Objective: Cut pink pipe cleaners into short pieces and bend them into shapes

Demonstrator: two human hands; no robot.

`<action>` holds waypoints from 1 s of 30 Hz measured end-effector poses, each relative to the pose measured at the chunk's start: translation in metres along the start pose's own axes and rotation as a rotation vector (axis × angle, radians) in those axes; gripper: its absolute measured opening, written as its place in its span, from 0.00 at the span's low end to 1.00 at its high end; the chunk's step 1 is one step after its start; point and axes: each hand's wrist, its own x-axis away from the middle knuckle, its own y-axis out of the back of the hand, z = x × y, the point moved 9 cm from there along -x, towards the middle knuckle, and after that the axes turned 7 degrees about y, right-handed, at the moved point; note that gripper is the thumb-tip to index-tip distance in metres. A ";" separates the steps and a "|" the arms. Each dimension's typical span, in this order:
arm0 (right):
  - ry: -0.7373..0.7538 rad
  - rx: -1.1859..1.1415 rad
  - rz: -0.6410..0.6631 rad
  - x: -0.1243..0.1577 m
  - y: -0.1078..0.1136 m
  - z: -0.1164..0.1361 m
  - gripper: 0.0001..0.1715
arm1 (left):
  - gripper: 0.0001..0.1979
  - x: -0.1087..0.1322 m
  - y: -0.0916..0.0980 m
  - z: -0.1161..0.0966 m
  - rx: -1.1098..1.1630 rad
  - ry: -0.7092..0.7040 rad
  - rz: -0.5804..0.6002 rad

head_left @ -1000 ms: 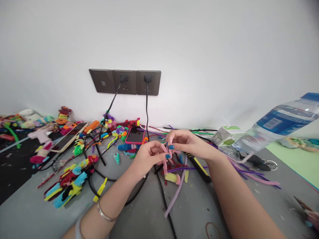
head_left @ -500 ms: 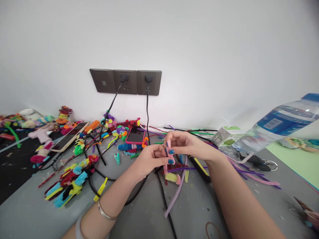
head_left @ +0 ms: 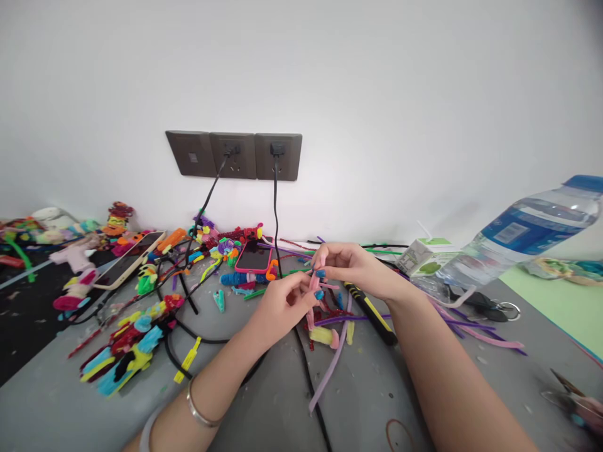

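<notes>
Near the middle of the view, both hands pinch a pink fuzzy strip [head_left: 311, 317] between thumb and fingers. My left hand [head_left: 287, 304] is closed on it from the left, and my right hand [head_left: 346, 270] holds its upper part. The fingertips nearly meet, and they hide part of the strip. Beneath them on the grey table lie a pale yellow fuzzy piece with a pink end [head_left: 323, 336], a lilac strip [head_left: 332, 373] and a dark red glittery piece. A black-and-yellow handled tool [head_left: 374, 314] lies under my right wrist.
Colourful fuzzy figures [head_left: 127, 342], black cables [head_left: 304, 358] and two phones [head_left: 254, 256] are at left and centre. At right are a drink carton [head_left: 426, 256], a tilted water bottle [head_left: 522, 229], keys [head_left: 509, 311] and scissors [head_left: 572, 392]. Wall sockets [head_left: 233, 156] sit behind.
The fingers have shifted around the pink strip, and a pink end now sticks out to the right below my right fingers. The whole view has moved slightly.
</notes>
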 end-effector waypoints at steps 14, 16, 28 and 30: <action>0.009 0.048 -0.029 -0.001 0.004 -0.001 0.15 | 0.17 0.004 0.005 -0.006 -0.266 -0.112 -0.072; 0.023 0.041 -0.028 -0.001 0.004 -0.001 0.14 | 0.19 0.003 0.004 -0.005 -0.216 -0.096 -0.064; 0.038 0.037 -0.037 -0.001 0.005 0.000 0.14 | 0.21 0.002 0.005 -0.011 -0.184 -0.111 -0.072; 0.035 0.044 -0.039 -0.001 0.006 -0.001 0.14 | 0.20 0.002 0.005 -0.012 -0.201 -0.124 -0.071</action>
